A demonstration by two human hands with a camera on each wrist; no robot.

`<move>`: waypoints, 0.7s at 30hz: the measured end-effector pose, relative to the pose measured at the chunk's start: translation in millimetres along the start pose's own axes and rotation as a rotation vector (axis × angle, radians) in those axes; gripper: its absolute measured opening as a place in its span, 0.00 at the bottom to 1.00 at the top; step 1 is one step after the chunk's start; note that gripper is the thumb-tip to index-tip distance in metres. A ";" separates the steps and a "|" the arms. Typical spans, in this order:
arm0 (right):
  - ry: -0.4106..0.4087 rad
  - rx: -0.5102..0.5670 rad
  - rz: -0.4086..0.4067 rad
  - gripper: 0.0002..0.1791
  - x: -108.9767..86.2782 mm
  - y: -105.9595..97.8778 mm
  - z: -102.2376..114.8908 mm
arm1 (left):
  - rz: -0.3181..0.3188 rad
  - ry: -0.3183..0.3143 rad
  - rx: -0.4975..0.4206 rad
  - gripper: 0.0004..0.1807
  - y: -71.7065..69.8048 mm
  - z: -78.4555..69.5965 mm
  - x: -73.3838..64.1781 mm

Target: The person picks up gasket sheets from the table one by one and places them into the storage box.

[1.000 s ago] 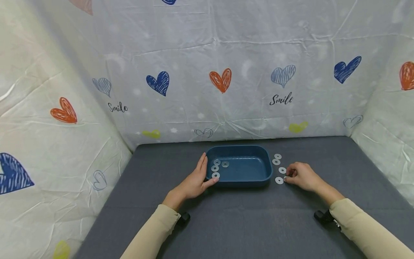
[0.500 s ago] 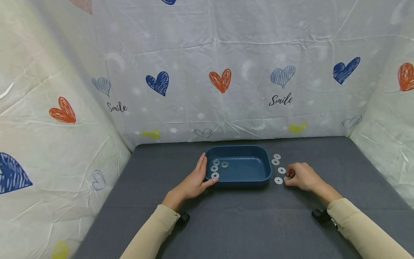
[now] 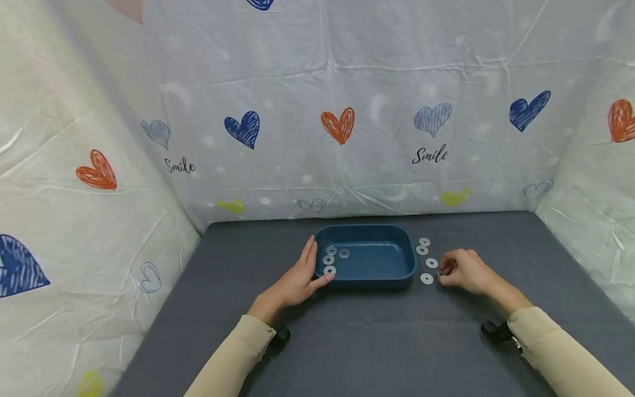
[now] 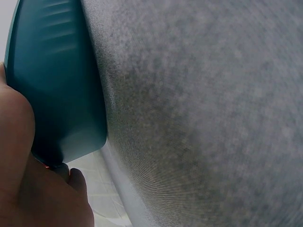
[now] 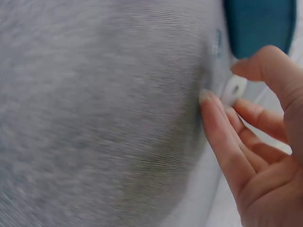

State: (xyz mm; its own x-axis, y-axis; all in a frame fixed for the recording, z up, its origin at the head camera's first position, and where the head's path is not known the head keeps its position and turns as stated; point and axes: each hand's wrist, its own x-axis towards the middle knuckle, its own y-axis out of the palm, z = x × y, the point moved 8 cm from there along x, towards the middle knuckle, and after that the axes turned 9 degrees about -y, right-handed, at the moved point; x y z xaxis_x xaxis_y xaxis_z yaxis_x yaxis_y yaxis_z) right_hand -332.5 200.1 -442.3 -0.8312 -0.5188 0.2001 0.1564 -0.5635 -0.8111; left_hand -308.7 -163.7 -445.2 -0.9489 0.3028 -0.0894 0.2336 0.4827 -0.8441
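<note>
Watching remotely through the head camera, I have a blue tray just right of centre, sitting flat on a dark grey table, and the left hand is on it: fingers straight along the tray's left side, thumb stretched out to the rim at the near left corner. On my left wrist feed the tray's smooth blue-green wall fills the upper left, the hand pressed right against it. Over to the right of the head view, the right hand pinches a held washer between thumb and fingertips; from the head it's mostly tucked into the fingers, but the right wrist feed gives me its pale face and small hole, tilted, right of centre. Four tray washers lie on the left part of the tray floor, the nearest one right by the thumb tip. Four table washers lie between the tray and the right hand; the far two sit so close that I can't tell whether they touch. Beige sleeves come in from the bottom, and across the top there's a pale backdrop printed with hearts and "Smile".
</note>
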 end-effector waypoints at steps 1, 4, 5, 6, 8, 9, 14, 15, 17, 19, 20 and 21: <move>0.002 0.013 0.001 0.07 -0.7 -0.9 0.1 | -0.002 0.002 0.000 0.55 0.7 0.4 0.2; -0.013 0.051 -0.001 0.07 -1.6 -4.2 4.0 | -0.007 0.001 -0.002 0.55 1.4 0.9 0.1; -0.021 0.061 -0.008 0.08 -1.4 -5.5 5.7 | -0.008 0.000 -0.003 0.55 1.5 1.0 0.2; -0.027 0.074 -0.015 0.08 -1.0 -6.7 7.5 | -0.009 0.000 -0.004 0.55 1.4 1.3 0.2; -0.039 0.101 -0.031 0.09 -0.1 -8.8 11.6 | -0.008 -0.001 -0.004 0.55 1.1 1.1 0.1; -0.044 0.115 -0.041 0.09 0.6 -9.5 13.5 | -0.007 0.002 -0.007 0.55 1.0 1.0 0.2; -0.085 0.155 -0.121 0.10 4.7 -12.8 24.4 | -0.002 0.010 -0.024 0.55 0.0 -0.5 -0.5; -0.092 0.158 -0.141 0.10 5.7 -13.5 26.4 | -0.003 0.013 -0.026 0.55 0.2 -0.6 -0.3; -0.107 0.168 -0.173 0.10 7.3 -14.6 30.7 | -0.005 0.014 -0.025 0.54 0.5 -0.5 -0.1; -0.124 0.179 -0.196 0.10 9.8 -14.9 35.3 | -0.004 0.015 -0.025 0.54 0.7 -0.6 -0.1; -0.131 0.183 -0.204 0.10 11.2 -14.7 37.4 | -0.003 0.016 -0.025 0.54 0.9 -0.8 0.0; -0.139 0.192 -0.210 0.10 12.6 -14.5 39.8 | -0.002 0.015 -0.026 0.54 1.0 -0.9 0.0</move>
State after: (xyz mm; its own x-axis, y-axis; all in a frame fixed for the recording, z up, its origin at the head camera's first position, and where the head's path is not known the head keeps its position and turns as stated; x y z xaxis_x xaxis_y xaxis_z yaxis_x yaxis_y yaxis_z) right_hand -324.0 176.2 -406.2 -0.7774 -0.4536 0.4357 0.0984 -0.7720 -0.6280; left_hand -308.3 -162.5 -445.6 -0.9459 0.3144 -0.0796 0.2374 0.5040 -0.8304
